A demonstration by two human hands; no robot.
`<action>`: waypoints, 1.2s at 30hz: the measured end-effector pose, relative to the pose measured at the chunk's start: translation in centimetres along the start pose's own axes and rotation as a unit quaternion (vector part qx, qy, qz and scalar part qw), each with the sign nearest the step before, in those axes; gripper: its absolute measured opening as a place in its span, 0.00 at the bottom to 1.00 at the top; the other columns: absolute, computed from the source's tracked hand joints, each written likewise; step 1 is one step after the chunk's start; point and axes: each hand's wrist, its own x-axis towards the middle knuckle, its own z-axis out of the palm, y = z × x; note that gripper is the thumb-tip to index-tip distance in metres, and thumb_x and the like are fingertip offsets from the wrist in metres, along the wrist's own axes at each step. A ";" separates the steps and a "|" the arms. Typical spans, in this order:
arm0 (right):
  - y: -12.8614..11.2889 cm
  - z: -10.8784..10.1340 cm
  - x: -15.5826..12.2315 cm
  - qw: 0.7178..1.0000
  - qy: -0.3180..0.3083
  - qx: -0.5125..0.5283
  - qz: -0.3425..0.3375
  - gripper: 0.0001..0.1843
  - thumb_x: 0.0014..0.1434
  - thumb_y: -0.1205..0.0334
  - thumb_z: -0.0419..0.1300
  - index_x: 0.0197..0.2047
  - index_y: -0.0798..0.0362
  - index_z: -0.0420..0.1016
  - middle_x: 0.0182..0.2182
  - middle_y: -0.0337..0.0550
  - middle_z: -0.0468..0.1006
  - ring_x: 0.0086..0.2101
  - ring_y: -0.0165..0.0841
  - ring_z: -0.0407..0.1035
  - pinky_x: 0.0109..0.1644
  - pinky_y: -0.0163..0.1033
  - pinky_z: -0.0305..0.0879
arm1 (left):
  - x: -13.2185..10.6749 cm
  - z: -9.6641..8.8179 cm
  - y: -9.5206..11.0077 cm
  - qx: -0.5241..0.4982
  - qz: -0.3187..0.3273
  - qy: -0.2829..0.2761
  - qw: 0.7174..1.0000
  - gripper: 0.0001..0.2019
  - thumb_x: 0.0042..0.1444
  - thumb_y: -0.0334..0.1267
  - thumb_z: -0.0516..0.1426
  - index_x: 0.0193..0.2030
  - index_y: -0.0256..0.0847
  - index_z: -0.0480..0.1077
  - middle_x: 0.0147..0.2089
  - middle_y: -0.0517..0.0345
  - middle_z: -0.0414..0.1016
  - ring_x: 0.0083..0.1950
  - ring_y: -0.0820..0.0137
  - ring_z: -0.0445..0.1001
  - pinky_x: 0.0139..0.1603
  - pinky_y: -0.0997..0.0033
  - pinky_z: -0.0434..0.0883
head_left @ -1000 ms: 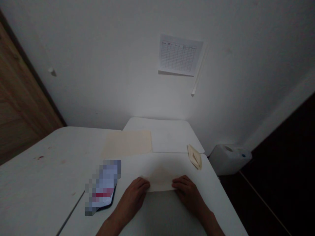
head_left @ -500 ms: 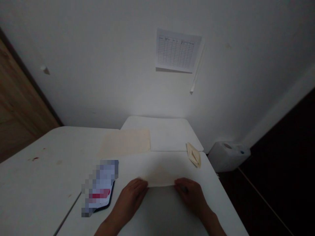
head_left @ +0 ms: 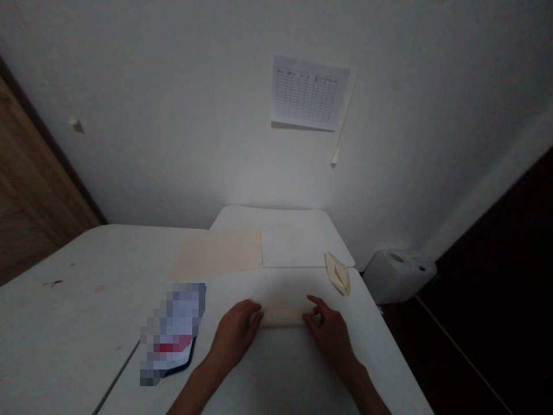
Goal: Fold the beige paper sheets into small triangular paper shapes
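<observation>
A cream sheet of paper [head_left: 283, 316] lies on the white table in front of me, its near edge turned into a narrow folded band. My left hand [head_left: 237, 331] pinches the left end of this band between thumb and fingers. At the right end, my right hand [head_left: 328, 331] grips the paper with the thumb low against the edge and the index finger lifted away. Beyond my right hand rests a small folded piece of cream paper [head_left: 338, 275]. Farther back on the left, a flat cream sheet [head_left: 218, 252] is spread out.
A phone [head_left: 177, 331], its screen blurred out, lies left of my left hand. The white table [head_left: 95, 317] has a seam and reddish stains. Against the wall hangs a printed chart [head_left: 306, 95]. A white plastic container [head_left: 397, 276] stands beyond the right edge.
Both hands have shifted slightly away from me along the paper, and its near edge now shows as a folded band. My right index finger has lifted.
</observation>
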 end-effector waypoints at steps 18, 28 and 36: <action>-1.8 1.2 -1.2 0.971 0.062 -0.140 -0.183 0.17 0.63 0.69 0.52 0.54 0.48 0.71 0.47 0.48 0.73 0.46 0.41 0.67 0.52 0.46 0.64 | 0.0 0.3 0.5 0.007 0.030 -0.018 0.999 0.11 0.65 0.36 0.48 0.36 0.42 0.70 0.39 0.53 0.69 0.42 0.65 0.70 0.45 0.67 0.68; -3.4 1.3 -2.0 0.945 -0.040 -0.110 -0.306 0.13 0.63 0.68 0.55 0.51 0.49 0.71 0.47 0.45 0.73 0.48 0.39 0.64 0.55 0.47 0.58 | -0.1 0.5 0.5 0.004 0.033 0.002 0.999 0.10 0.64 0.36 0.49 0.35 0.41 0.69 0.37 0.54 0.69 0.41 0.65 0.70 0.43 0.67 0.68; -3.3 1.3 -2.2 0.949 -0.043 -0.114 -0.290 0.14 0.64 0.66 0.54 0.52 0.47 0.70 0.49 0.44 0.73 0.49 0.38 0.64 0.55 0.47 0.57 | 0.0 0.3 0.7 0.013 0.025 -0.012 1.000 0.11 0.65 0.34 0.48 0.33 0.41 0.69 0.37 0.54 0.68 0.40 0.65 0.70 0.42 0.67 0.67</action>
